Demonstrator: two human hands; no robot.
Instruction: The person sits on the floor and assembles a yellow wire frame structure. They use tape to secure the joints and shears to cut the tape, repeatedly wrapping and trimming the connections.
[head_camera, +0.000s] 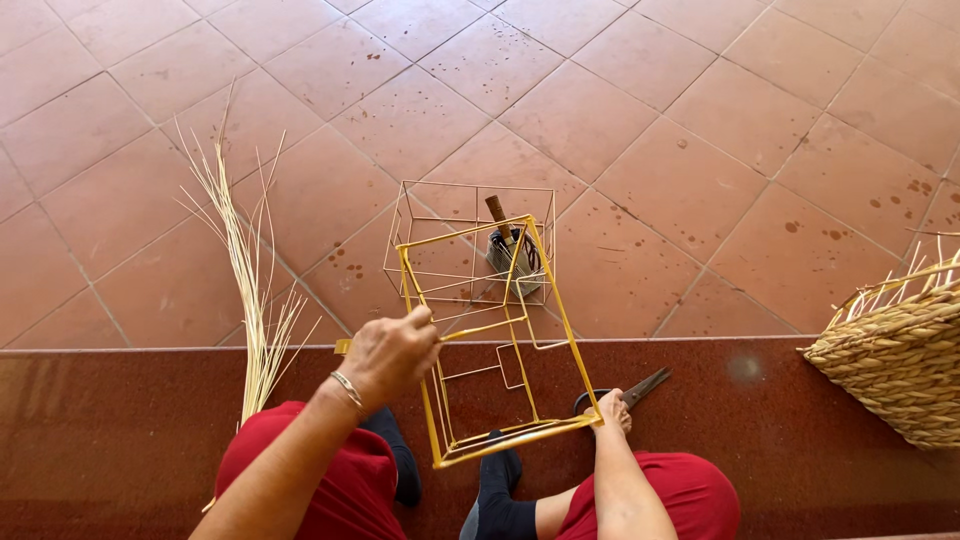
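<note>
A yellow wire box frame (470, 240) is tilted in front of me, over my lap. My left hand (392, 352) is closed on its left upright bar, with a bracelet on the wrist. My right hand (612, 410) holds the frame's lower right corner. Dark scissors (640, 387) lie on the red stone step just beyond my right hand. A second, pale wire frame (437, 200) stands on the tiled floor behind the yellow one, with a brush or wrapped tool (505, 245) inside it.
A bundle of pale straw strands (248, 290) stands up at my left knee. A woven straw basket (895, 350) sits on the step at the right edge. Terracotta floor tiles (700, 150) stretch beyond the dark red step (100, 420).
</note>
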